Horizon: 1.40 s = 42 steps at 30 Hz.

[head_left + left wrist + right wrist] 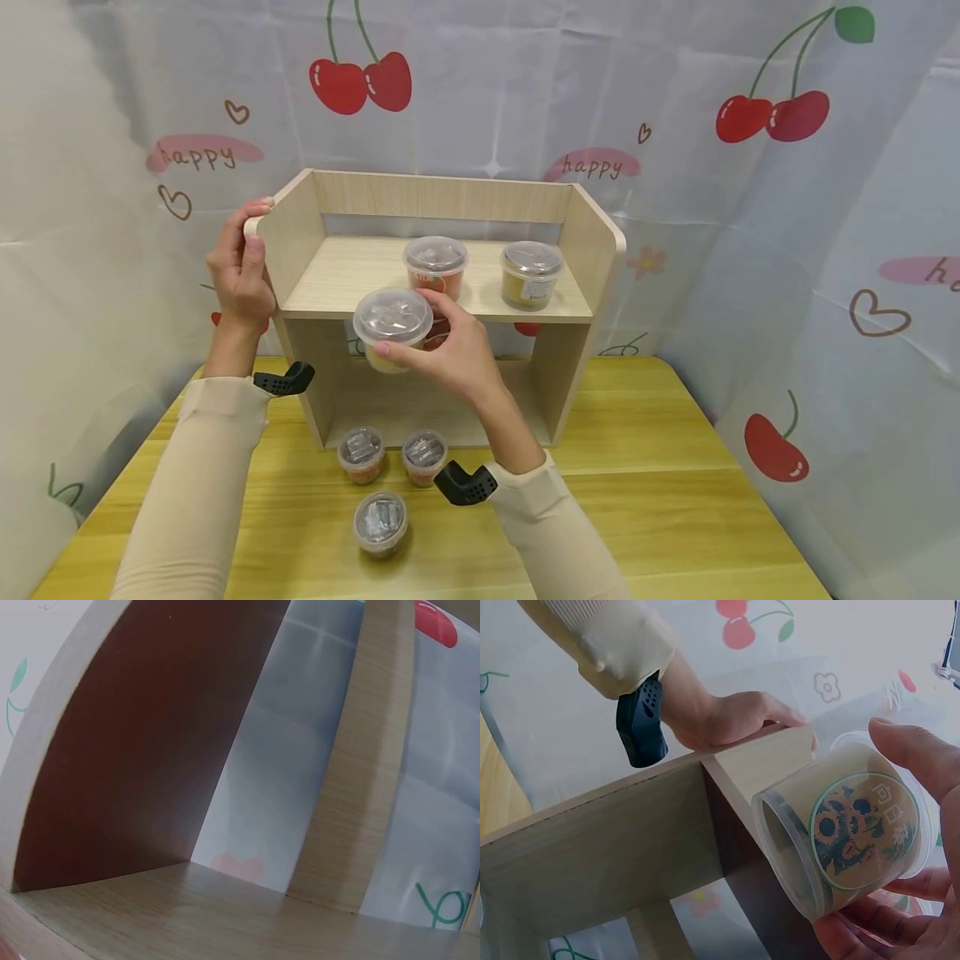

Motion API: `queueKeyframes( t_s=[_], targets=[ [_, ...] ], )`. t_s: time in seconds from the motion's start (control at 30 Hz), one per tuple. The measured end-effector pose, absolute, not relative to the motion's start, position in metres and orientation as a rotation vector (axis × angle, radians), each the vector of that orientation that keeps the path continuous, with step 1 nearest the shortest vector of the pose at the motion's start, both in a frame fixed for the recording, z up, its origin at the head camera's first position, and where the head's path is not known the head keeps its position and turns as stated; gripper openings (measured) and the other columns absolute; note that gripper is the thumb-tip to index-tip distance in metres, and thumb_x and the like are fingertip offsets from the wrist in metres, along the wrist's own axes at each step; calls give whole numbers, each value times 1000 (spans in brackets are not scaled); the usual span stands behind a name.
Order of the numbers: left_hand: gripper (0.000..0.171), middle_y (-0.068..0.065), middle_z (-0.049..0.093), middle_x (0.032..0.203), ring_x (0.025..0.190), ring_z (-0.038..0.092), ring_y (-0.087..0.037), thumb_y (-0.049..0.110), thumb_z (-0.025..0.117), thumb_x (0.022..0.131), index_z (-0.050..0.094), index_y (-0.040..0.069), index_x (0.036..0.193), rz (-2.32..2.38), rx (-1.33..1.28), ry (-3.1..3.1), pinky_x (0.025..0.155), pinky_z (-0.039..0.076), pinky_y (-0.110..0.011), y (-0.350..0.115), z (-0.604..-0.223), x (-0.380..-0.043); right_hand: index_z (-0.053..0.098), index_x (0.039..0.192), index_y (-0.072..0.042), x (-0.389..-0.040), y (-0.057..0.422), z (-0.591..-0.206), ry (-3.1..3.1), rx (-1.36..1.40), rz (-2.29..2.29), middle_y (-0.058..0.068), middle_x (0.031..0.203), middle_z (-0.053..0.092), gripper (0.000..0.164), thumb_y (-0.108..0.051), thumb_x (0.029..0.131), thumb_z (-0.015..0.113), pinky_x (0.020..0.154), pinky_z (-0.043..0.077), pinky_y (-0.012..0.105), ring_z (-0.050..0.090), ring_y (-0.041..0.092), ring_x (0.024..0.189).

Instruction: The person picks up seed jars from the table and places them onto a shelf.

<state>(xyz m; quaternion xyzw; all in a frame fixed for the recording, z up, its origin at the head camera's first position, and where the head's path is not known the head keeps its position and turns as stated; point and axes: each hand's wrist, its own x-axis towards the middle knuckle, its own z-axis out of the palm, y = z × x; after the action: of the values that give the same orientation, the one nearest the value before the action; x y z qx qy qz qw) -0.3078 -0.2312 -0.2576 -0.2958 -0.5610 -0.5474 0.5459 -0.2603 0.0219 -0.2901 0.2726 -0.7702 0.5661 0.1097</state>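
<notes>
My right hand point(467, 354) holds a clear plastic tub point(393, 321) with a lid and pale yellow contents, thumb on one side and fingers on the other. The tub is just in front of the upper board point(341, 271) of a small wooden shelf. In the right wrist view the tub point(855, 832) is tilted and shows a round sunflower label. My left hand point(242, 275) grips the front edge of the shelf's left side panel point(292, 237). On the upper board stand an orange-red tub point(437, 265) and a yellow tub point(532, 277), both lidded.
Three lidded tubs stand on the yellow wood-grain table point(660, 500) in front of the shelf: one left point(362, 454), one right point(424, 457) and one nearer point(381, 523). A cherry-print cloth point(480, 100) hangs behind. The lower compartment point(427, 408) is partly hidden by my right hand.
</notes>
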Motion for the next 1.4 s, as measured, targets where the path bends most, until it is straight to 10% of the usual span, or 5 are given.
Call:
queueKeyframes(
  t_s=[1.4],
  targets=[
    [39, -25, 64, 115, 113, 58, -27, 7, 42, 89, 56, -22, 112, -1284, -712, -1313, 100, 42, -34, -233, -258, -310, 56, 137, -13, -276, -16, -269, -2265, 785, 1614, -3, 101, 65, 76, -33, 71, 88, 69, 52, 27, 64, 13, 80]
  ],
)
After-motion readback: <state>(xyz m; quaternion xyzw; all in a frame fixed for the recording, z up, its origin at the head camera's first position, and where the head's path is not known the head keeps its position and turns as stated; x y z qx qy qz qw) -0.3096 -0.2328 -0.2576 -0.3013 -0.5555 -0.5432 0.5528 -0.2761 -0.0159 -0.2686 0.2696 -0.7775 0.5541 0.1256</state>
